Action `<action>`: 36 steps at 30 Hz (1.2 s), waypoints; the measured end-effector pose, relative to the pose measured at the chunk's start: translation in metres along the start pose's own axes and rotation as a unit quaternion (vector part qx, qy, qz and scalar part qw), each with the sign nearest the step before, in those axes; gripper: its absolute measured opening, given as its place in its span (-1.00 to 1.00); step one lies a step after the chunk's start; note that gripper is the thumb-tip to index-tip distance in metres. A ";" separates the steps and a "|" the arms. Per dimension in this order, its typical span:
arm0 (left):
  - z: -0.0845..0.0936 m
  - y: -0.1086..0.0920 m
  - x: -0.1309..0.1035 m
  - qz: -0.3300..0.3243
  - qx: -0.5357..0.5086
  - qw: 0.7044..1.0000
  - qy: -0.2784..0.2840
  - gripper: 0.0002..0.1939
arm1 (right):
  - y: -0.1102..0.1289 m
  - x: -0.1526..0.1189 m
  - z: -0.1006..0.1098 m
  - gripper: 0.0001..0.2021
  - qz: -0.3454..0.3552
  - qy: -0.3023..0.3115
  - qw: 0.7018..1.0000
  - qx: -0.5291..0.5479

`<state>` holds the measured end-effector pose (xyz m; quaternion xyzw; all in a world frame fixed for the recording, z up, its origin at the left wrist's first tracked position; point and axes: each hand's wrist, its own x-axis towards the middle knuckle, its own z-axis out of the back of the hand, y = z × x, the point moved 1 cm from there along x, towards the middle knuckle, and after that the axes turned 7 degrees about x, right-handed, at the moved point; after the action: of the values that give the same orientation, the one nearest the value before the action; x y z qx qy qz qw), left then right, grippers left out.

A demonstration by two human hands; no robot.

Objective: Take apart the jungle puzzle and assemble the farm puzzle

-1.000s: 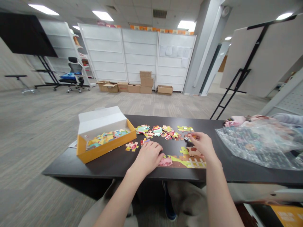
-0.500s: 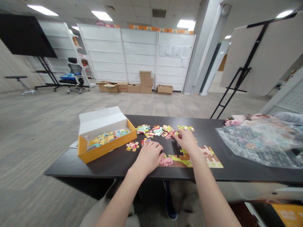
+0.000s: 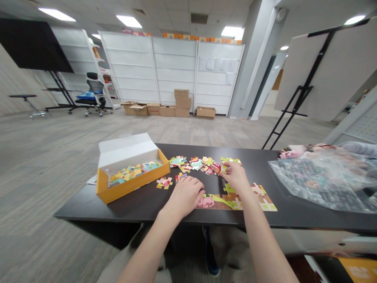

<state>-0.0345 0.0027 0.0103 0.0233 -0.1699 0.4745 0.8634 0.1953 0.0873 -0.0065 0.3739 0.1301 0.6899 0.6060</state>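
My right hand (image 3: 235,176) is over the puzzle area, fingers pinched at the edge of a red barn puzzle piece (image 3: 216,168). My left hand (image 3: 187,193) lies on the table with its fingers loosely bent and nothing visible in it. Its thumb is beside a partly joined jigsaw strip (image 3: 222,202) showing a pink pig and a white fence; my right forearm covers part of it. Loose puzzle pieces (image 3: 185,165) lie in a row behind my hands. A piece with a pink figure (image 3: 164,182) sits left of my left hand, and a green edge strip (image 3: 231,160) lies beyond my right.
An open yellow box (image 3: 135,184) with more pieces stands at the left of the black table (image 3: 141,208). A clear plastic bag (image 3: 324,179) lies at the right. Cardboard boxes (image 3: 182,103) and white shelves (image 3: 175,70) are across the floor.
My right hand has shifted slightly right, and more of the red barn piece now shows beside its fingertips. My left hand has stayed in place.
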 end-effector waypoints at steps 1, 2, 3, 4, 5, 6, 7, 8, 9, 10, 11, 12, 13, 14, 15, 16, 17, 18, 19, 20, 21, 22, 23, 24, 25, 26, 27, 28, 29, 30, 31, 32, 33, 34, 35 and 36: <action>0.001 0.000 0.000 0.000 0.000 1.000 0.000 -0.87 | -0.003 -0.001 0.002 -0.73 -0.006 -0.003 1.000 0.029; 0.001 0.000 0.000 0.000 -0.001 1.000 0.000 -0.86 | -0.005 -0.002 0.004 -0.75 -0.014 -0.005 0.998 0.054; 0.002 -0.001 0.000 0.002 -0.001 1.000 0.000 -0.86 | -0.006 -0.004 0.007 -0.77 -0.022 -0.008 0.997 0.073; 0.003 -0.001 0.000 0.005 -0.001 1.000 0.000 -0.85 | -0.005 -0.006 0.010 -0.78 -0.031 -0.013 0.995 0.092; 0.004 -0.001 0.000 0.010 -0.001 1.000 -0.001 -0.85 | -0.004 -0.007 0.013 -0.79 -0.039 -0.016 0.993 0.114; 0.004 -0.001 0.000 0.014 0.000 1.000 -0.003 -0.85 | -0.002 -0.009 0.015 -0.79 -0.043 -0.012 0.989 0.141; 0.005 -0.001 0.000 0.020 0.002 1.000 -0.006 -0.85 | 0.001 -0.011 0.016 -0.78 -0.045 0.002 0.984 0.172; 0.005 0.000 0.000 0.026 0.004 1.000 -0.009 -0.85 | 0.005 -0.014 0.016 -0.77 -0.046 0.024 0.978 0.203; 0.004 0.000 0.000 0.031 0.006 0.999 -0.012 -0.83 | 0.008 -0.016 0.015 -0.76 -0.046 0.054 0.971 0.230; 0.004 0.000 0.000 0.034 0.007 0.999 -0.015 -0.81 | 0.012 -0.018 0.013 -0.75 -0.045 0.086 0.964 0.248; 0.003 0.000 0.000 0.036 0.007 0.999 -0.018 -0.77 | 0.016 -0.021 0.010 -0.75 -0.043 0.114 0.960 0.253; 0.002 0.000 0.000 0.037 0.006 0.999 -0.019 -0.75 | 0.019 -0.023 0.006 -0.76 -0.040 0.135 0.959 0.246; 0.001 0.000 0.000 0.037 0.005 0.999 -0.019 -0.73 | 0.023 -0.024 0.002 -0.78 -0.033 0.147 0.961 0.234; 0.000 0.000 0.000 0.035 0.003 0.999 -0.018 -0.72 | 0.025 -0.025 -0.001 -0.80 -0.023 0.154 0.963 0.219; -0.002 0.000 0.000 0.032 0.001 0.999 -0.015 -0.73 | 0.028 -0.026 -0.003 -0.82 -0.009 0.158 0.966 0.203; -0.003 0.000 0.001 0.027 -0.002 1.000 -0.010 -0.76 | 0.029 -0.026 -0.004 -0.83 0.005 0.159 0.969 0.187; -0.005 0.000 0.001 0.021 -0.004 1.000 -0.005 -0.79 | 0.030 -0.025 -0.004 -0.84 0.018 0.156 0.973 0.171; -0.007 0.000 0.001 0.015 -0.005 1.000 -0.001 -0.81 | 0.029 -0.024 -0.001 -0.84 0.027 0.149 0.977 0.151; -0.008 0.000 0.001 0.011 -0.006 1.000 0.000 -0.81 | 0.026 -0.023 0.003 -0.83 0.030 0.135 0.982 0.126; -0.009 0.000 0.001 0.009 -0.007 1.000 0.000 -0.81 | 0.022 -0.021 0.009 -0.83 0.024 0.110 0.989 0.093; -0.009 0.001 0.001 0.011 -0.008 1.000 -0.003 -0.80 | 0.015 -0.019 0.015 -0.82 0.010 0.079 0.995 0.057; -0.009 0.002 0.001 0.014 -0.010 1.000 -0.008 -0.79 | 0.007 -0.018 0.023 -0.81 -0.008 0.040 0.999 0.016; -0.009 0.004 0.001 0.017 -0.013 1.000 -0.013 -0.79 | -0.003 -0.016 0.030 -0.80 -0.033 -0.006 0.999 -0.027; -0.008 0.005 0.002 0.021 -0.016 1.000 -0.015 -0.79 | -0.013 -0.015 0.036 -0.77 -0.047 -0.042 0.996 -0.063; -0.006 0.008 0.002 0.025 -0.019 0.999 -0.014 -0.80 | -0.023 -0.014 0.040 -0.72 -0.051 -0.075 0.992 -0.092; -0.005 0.010 0.003 0.030 -0.023 0.999 -0.013 -0.81 | -0.033 -0.014 0.044 -0.67 -0.051 -0.095 0.988 -0.113; -0.004 0.013 0.004 0.034 -0.028 0.999 -0.010 -0.82 | -0.041 -0.013 0.045 -0.64 -0.049 -0.099 0.986 -0.126; -0.003 0.016 0.006 0.036 -0.034 0.999 -0.008 -0.84 | -0.048 -0.013 0.045 -0.62 -0.050 -0.093 0.985 -0.134; -0.002 0.019 0.007 0.035 -0.043 0.998 -0.005 -0.85 | -0.052 -0.013 0.044 -0.62 -0.055 -0.080 0.985 -0.141; -0.002 0.021 0.009 0.033 -0.054 0.998 -0.004 -0.86 | -0.055 -0.012 0.042 -0.63 -0.063 -0.063 0.985 -0.147; -0.002 0.023 0.010 0.030 -0.064 0.997 -0.001 -0.85 | -0.056 -0.012 0.041 -0.64 -0.077 -0.048 0.984 -0.153; -0.002 0.025 0.012 0.028 -0.073 0.997 0.003 -0.85 | -0.055 -0.011 0.039 -0.64 -0.092 -0.037 0.982 -0.160; -0.003 0.027 0.013 0.026 -0.078 0.997 0.008 -0.85 | -0.053 -0.011 0.037 -0.63 -0.108 -0.030 0.980 -0.163; -0.004 0.028 0.014 0.025 -0.082 0.996 0.012 -0.84 | -0.050 -0.010 0.036 -0.64 -0.122 -0.028 0.979 -0.164; -0.005 0.029 0.015 0.025 -0.085 0.996 0.014 -0.84 | -0.047 -0.009 0.035 -0.64 -0.131 -0.028 0.978 -0.160; -0.006 0.030 0.016 0.025 -0.090 0.996 0.013 -0.84 | -0.044 -0.009 0.035 -0.63 -0.135 -0.029 0.979 -0.152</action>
<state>-0.0496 0.0332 0.0058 -0.0648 -0.2010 0.4793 0.8518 0.2510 0.0796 -0.0138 0.2762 0.0552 0.6019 0.7472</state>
